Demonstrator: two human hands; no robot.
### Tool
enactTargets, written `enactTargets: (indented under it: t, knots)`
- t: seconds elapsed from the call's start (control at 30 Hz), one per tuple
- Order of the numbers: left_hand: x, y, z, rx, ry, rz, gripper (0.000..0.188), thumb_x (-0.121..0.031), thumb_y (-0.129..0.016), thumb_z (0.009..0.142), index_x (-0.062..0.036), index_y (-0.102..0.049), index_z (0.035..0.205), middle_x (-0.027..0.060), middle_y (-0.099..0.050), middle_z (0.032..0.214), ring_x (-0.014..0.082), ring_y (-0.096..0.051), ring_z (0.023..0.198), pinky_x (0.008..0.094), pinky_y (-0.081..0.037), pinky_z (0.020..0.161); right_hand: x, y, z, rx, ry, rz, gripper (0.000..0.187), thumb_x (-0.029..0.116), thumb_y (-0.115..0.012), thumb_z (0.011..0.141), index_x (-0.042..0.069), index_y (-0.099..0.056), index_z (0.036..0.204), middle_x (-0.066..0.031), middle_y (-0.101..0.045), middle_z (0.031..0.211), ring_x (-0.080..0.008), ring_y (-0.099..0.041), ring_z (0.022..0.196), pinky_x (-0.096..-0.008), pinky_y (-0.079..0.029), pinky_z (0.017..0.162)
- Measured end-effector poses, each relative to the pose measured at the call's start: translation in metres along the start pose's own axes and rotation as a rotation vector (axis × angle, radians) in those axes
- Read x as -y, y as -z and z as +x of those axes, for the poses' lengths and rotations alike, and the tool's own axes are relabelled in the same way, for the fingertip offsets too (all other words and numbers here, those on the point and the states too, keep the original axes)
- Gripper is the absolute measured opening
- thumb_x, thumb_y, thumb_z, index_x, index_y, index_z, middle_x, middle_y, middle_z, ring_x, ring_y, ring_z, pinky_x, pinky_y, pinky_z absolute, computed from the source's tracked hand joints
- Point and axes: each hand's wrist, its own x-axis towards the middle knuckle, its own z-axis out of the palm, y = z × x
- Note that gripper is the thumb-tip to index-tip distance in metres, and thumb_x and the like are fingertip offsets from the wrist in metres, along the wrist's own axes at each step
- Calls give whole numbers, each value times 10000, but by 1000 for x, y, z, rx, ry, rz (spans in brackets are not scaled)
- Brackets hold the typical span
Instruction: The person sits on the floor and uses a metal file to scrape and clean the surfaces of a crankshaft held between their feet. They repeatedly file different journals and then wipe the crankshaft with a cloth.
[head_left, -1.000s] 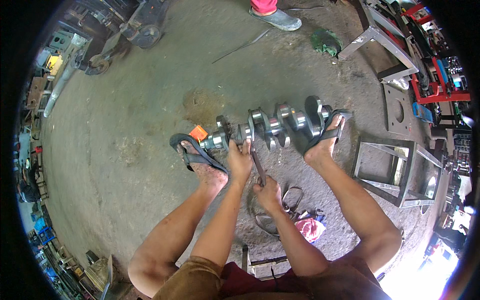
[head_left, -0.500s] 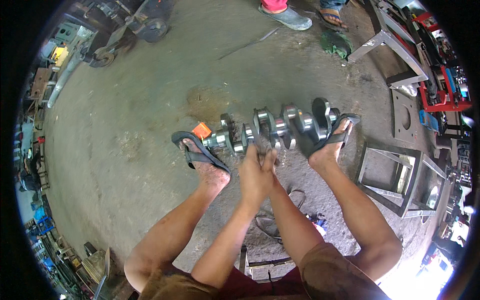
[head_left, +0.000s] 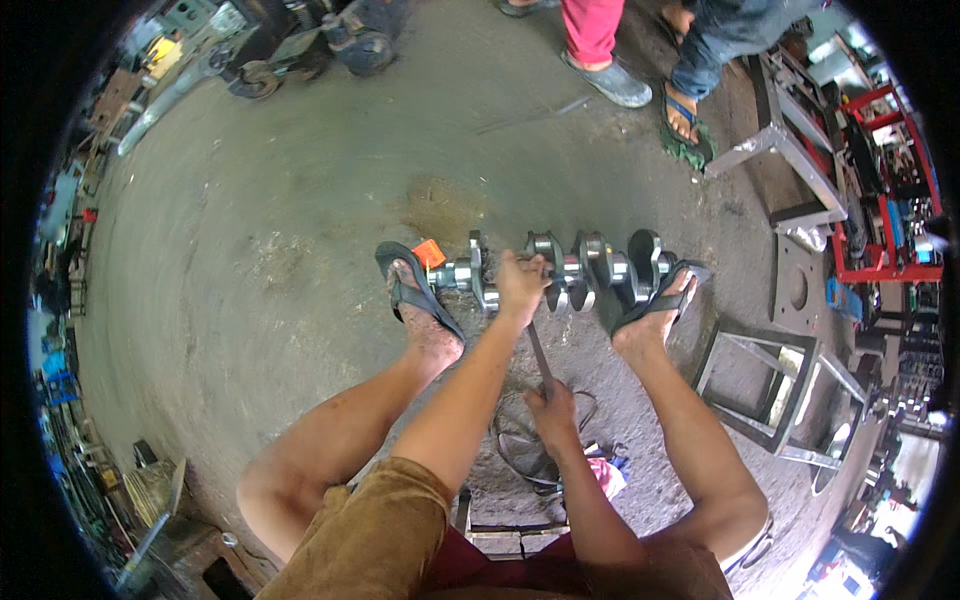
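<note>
A shiny metal crankshaft [head_left: 592, 262] lies crosswise on the floor between my sandalled feet, one foot at each end. From its middle a narrow dark strip [head_left: 540, 357] runs tautly toward me; how it passes around the shaft is hidden by my hand. My left hand [head_left: 521, 285] is closed at the crankshaft, fingers curled over what looks like the strip's far end. Lower down, my right hand [head_left: 552, 412] grips the near end of the strip. An orange tag [head_left: 429, 253] sits by the crankshaft's left end.
A dark loop of strap [head_left: 515, 455] lies below the crankshaft, near a pink cloth [head_left: 607, 475]. A metal frame stand [head_left: 715, 365] stands at the right. Beyond it are a flat plate with a hole [head_left: 790, 310] and red racks [head_left: 890, 272]. Other people's feet [head_left: 620, 82] are at the far side.
My hands were close together beside the crankshaft; now the left is farther forward over it and the right is drawn back toward me. The view has shifted, showing more of the people's legs.
</note>
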Motion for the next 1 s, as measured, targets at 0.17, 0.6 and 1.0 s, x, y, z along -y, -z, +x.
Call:
enactTargets:
  t: [0.17,0.6,1.0]
  knots:
    - [20,-16,-101,400,-378,763,291,-282,-553,987,-10,-504,1077,187,-640,881,279,-649,838,420,-507,680,-8,72,-81,203,-169,211,325,332,-604,951,12,-619,897,-19,-560,693,-123,-525,630,-313,-424,541]
    - [-105,111,-183,988,24,1659,695,-650,-549,881,1,-665,1097,175,-674,980,306,-618,916,435,-477,827,17,183,-129,408,107,-306,450,389,-520,984,-26,-639,859,-167,-595,703,-233,-571,674,-397,-459,676]
    - [-208,242,-60,561,206,1812,530,-492,-781,751,-6,-715,954,134,-707,879,284,-654,824,410,-505,724,-48,59,-33,683,61,-588,414,398,-610,924,19,-693,1068,-183,-687,934,-299,-646,875,-403,-496,807]
